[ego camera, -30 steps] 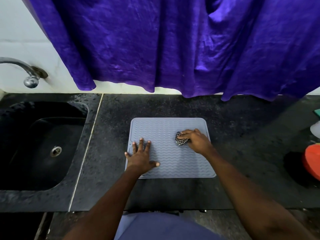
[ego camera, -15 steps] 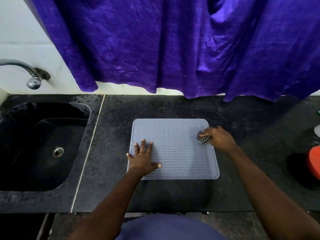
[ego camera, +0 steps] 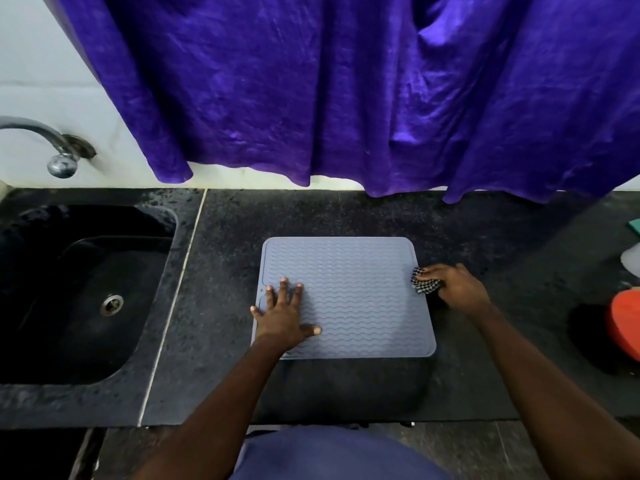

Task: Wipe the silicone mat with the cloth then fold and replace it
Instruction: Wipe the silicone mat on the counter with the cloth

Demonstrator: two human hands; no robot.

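Head-camera view over a dark stone counter (ego camera: 346,213): a person wipes a grey silicone mat (ego camera: 353,299) that lies flat on the worktop, between a black sink (ego camera: 86,289) on one side and a red object (ego camera: 627,327) at the frame's far edge. The left hand (ego camera: 282,315) rests on the mat's near-left part, fingers spread and palm down, apparently pinning it in place. The right hand (ego camera: 457,287) is closed around a bunched black-and-white checked cloth (ego camera: 424,282), which sits at the mat's right edge, partly over the rim and partly over the counter. A purple curtain (ego camera: 346,91) hangs behind, a tap (ego camera: 52,147) above the sink. The wiping step appears to be in hand, with the mat not yet folded. Judging by the layout, the next move calls for bringing the cloth back across the ridged surface while the flat hand keeps the mat from sliding.
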